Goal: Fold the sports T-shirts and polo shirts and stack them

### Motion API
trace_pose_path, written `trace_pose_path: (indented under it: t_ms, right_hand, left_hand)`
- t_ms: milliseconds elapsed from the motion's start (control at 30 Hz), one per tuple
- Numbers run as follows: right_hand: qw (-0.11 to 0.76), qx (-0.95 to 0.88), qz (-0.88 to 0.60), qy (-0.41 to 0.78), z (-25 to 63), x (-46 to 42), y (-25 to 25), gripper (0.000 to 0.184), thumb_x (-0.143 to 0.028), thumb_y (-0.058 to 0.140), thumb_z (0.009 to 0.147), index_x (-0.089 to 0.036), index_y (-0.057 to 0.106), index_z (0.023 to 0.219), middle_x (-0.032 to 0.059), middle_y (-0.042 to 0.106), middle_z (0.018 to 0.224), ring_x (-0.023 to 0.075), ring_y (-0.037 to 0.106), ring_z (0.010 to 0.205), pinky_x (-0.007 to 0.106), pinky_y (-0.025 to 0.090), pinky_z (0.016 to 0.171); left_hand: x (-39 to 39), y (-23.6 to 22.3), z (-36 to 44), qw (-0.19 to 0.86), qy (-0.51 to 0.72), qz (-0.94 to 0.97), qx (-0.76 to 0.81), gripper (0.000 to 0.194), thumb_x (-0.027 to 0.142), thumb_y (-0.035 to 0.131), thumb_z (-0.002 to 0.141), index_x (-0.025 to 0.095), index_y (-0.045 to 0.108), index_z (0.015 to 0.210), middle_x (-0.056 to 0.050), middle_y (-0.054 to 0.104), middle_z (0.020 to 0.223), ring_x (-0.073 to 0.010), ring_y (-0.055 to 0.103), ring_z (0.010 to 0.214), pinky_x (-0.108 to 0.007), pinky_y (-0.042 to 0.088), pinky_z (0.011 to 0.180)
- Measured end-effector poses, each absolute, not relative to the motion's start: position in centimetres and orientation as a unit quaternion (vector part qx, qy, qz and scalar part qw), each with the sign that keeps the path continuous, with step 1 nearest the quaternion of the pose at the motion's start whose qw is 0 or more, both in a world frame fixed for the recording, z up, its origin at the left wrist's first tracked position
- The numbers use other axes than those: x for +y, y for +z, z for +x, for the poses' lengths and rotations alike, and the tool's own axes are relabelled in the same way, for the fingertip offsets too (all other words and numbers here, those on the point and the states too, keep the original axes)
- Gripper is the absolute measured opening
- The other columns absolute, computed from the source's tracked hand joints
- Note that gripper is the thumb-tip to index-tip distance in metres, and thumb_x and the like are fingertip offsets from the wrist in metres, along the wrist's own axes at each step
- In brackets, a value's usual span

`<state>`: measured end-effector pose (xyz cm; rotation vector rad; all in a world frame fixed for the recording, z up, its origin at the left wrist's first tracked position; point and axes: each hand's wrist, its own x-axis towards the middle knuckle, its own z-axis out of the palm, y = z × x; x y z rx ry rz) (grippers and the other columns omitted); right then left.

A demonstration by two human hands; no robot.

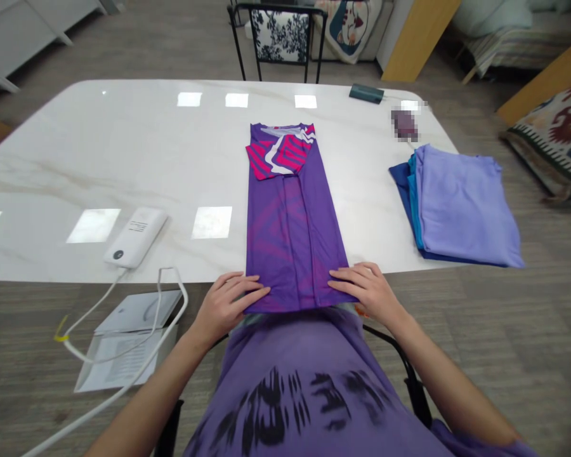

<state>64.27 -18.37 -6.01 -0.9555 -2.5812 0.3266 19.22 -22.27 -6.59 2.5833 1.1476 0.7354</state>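
A purple shirt (278, 235) lies folded into a long strip on the table, its neckline at the far end. One sleeve, patterned in pink and white (280, 155), is turned across the upper part. The hem reaches past the table's near edge. My left hand (228, 299) holds the hem's left corner, fingers on top and thumb hidden. At the right corner my right hand (368, 291) holds the cloth the same way.
Folded blue and lavender clothes (466, 206) are stacked at the table's right, overhanging its edge. A white power bank (137, 238) with a cable lies on the left. A dark green case (366, 94) sits at the back right. A chair (280, 38) stands beyond the white table (124, 158).
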Motion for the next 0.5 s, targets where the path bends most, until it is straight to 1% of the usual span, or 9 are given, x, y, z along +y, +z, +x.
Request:
trace_pose_path:
  t_ms: [67,133,200,233,300,400,433,467,500]
  right_hand:
    - [0.182,-0.913,-0.319,0.178,65.3,-19.8,-4.3,0.049,-0.023,0.064,0.112,-0.039,0.072,0.158,0.0004,0.082,0.143,0.0213,0.079,0.119,0.044,0.055,0.11]
    - [0.202,-0.896,-0.306,0.249,66.3,-21.1,-1.9,0.046,-0.03,0.065,0.113,-0.041,0.072,0.157,0.0001,0.086,0.122,0.0211,0.08,0.101,0.043,0.059,0.1]
    - [0.236,-0.872,-0.293,0.314,67.0,-21.7,0.9,0.041,-0.034,0.064,0.113,-0.041,0.075,0.152,0.0016,0.085,0.105,0.0233,0.078,0.089,0.045,0.062,0.091]
    - [0.253,-0.86,-0.286,0.338,67.2,-21.6,2.5,0.038,-0.035,0.064,0.113,-0.041,0.076,0.149,0.0029,0.083,0.099,0.0245,0.077,0.085,0.046,0.063,0.087]
    - [0.283,-0.844,-0.284,0.356,67.0,-20.1,5.5,0.034,-0.039,0.063,0.114,-0.04,0.078,0.144,0.0057,0.082,0.095,0.0261,0.077,0.082,0.045,0.064,0.082]
    - [0.324,-0.82,-0.354,0.31,65.5,-14.2,9.0,0.026,-0.043,0.069,0.113,-0.038,0.082,0.135,0.0073,0.082,0.101,0.0258,0.078,0.087,0.04,0.065,0.078]
    - [0.333,-0.81,-0.384,0.293,64.7,-11.3,9.7,0.023,-0.046,0.072,0.112,-0.036,0.084,0.13,0.0068,0.082,0.102,0.0254,0.078,0.088,0.038,0.065,0.078]
    - [0.338,-0.799,-0.412,0.279,63.8,-7.9,10.1,0.024,-0.051,0.073,0.111,-0.033,0.084,0.124,0.006,0.082,0.102,0.0249,0.077,0.089,0.036,0.065,0.078]
    - [0.337,-0.79,-0.432,0.274,62.8,-4.3,10.1,0.03,-0.056,0.073,0.11,-0.03,0.083,0.12,0.0054,0.081,0.101,0.0246,0.076,0.09,0.035,0.064,0.079]
  left_hand:
    - [-23.5,-4.3,20.1,0.188,0.27,0.857,0.396,0.075,0.015,0.064,0.101,0.056,0.063,0.164,-0.001,0.087,0.121,-0.0269,0.085,0.109,-0.051,0.069,0.099]
    - [-24.9,-1.2,21.1,0.268,0.302,0.819,0.407,0.074,0.023,0.071,0.097,0.063,0.065,0.159,0.0,0.086,0.107,-0.0279,0.083,0.092,-0.05,0.071,0.081]
    - [-25.6,1.9,22.1,0.325,0.347,0.776,0.414,0.066,0.027,0.074,0.095,0.064,0.072,0.15,0.0,0.084,0.095,-0.0283,0.08,0.081,-0.049,0.068,0.068]
    - [-25.6,3.3,22.5,0.342,0.369,0.755,0.42,0.057,0.029,0.073,0.097,0.061,0.077,0.143,-0.001,0.082,0.09,-0.0281,0.078,0.077,-0.048,0.066,0.064]
    - [-24.3,5.4,23.2,0.343,0.407,0.713,0.457,0.036,0.031,0.072,0.1,0.052,0.084,0.127,-0.002,0.08,0.086,-0.0266,0.076,0.073,-0.045,0.063,0.06]
    - [-18.5,6.7,24.0,0.263,0.467,0.645,0.545,0.012,0.037,0.077,0.103,0.038,0.087,0.11,0.0,0.079,0.087,-0.0227,0.074,0.074,-0.037,0.062,0.064]
    - [-15.6,6.7,24.1,0.233,0.488,0.624,0.565,0.011,0.041,0.078,0.104,0.034,0.086,0.108,0.0,0.078,0.087,-0.0215,0.073,0.075,-0.035,0.061,0.067]
    - [-12.2,6.5,24.2,0.209,0.507,0.606,0.576,0.017,0.047,0.079,0.105,0.031,0.086,0.107,0.001,0.078,0.088,-0.0207,0.073,0.077,-0.033,0.062,0.07]
    - [-8.5,6.1,24.2,0.198,0.524,0.593,0.578,0.024,0.052,0.077,0.106,0.029,0.085,0.107,0.001,0.079,0.09,-0.0206,0.073,0.08,-0.033,0.062,0.075]
